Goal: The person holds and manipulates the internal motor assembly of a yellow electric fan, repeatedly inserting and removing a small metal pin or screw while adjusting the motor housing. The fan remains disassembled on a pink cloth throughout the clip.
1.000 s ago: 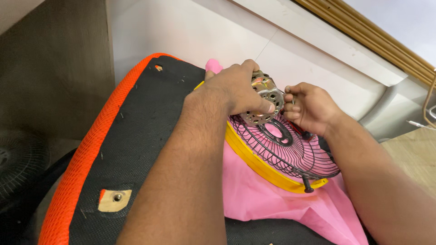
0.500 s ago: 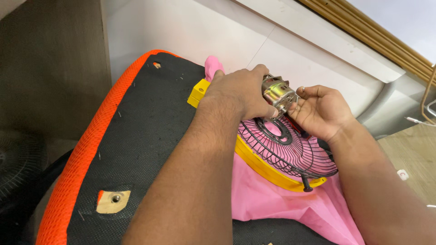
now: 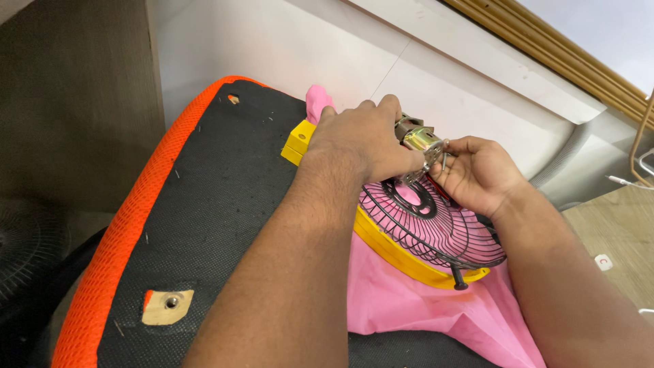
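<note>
A small metal fan motor [image 3: 415, 140] sits above the hub of a black wire fan guard [image 3: 436, 228]. My left hand [image 3: 361, 146] is closed over the motor from the left. My right hand [image 3: 477, 174] holds the motor's right side, with thin screws pinched at its fingertips. The guard rests in a yellow plastic frame [image 3: 409, 255] that lies on a pink cloth [image 3: 422, 303]. Much of the motor is hidden under my left fingers.
The cloth and fan parts lie on an upturned seat with a black underside [image 3: 211, 204] and orange mesh edge [image 3: 109, 252]. A white wall [image 3: 293, 61] rises behind. A grey corrugated hose [image 3: 565, 153] runs at right beside a wooden floor [image 3: 613, 232].
Both hands have shifted slightly right with the motor, and the motor is now more exposed between them. The guard and frame stay in place.
</note>
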